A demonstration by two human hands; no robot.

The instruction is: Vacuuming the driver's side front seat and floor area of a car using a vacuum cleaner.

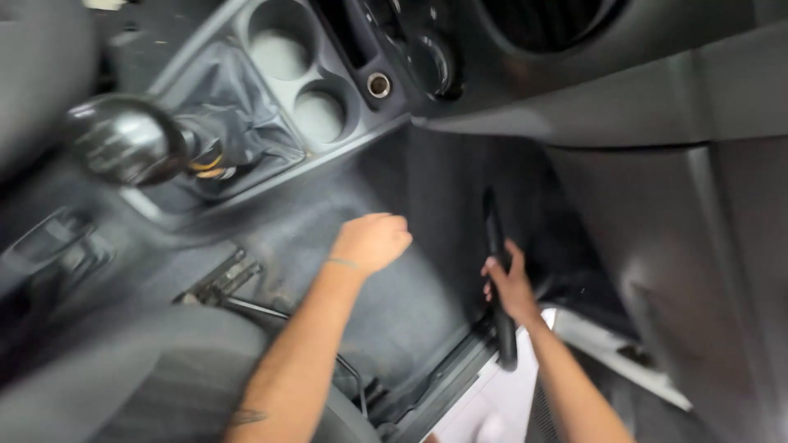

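I look down into a car's front passenger footwell. My right hand (510, 285) grips a long black vacuum nozzle (495, 238) whose tip points forward over the dark grey carpet (427, 287). My left hand (372, 240) hovers over the carpet near the centre console, fingers curled loosely and holding nothing. A thin band sits on that wrist. The nozzle's rear end (506, 344) hangs over the door sill.
A black gear knob (123, 139) with a leather boot stands at the left, beside two round cup holders (297, 78). The dashboard underside (624, 107) and side trim panel (689, 271) close the right. A grey seat cushion (156, 385) and seat rail (222, 283) lie below.
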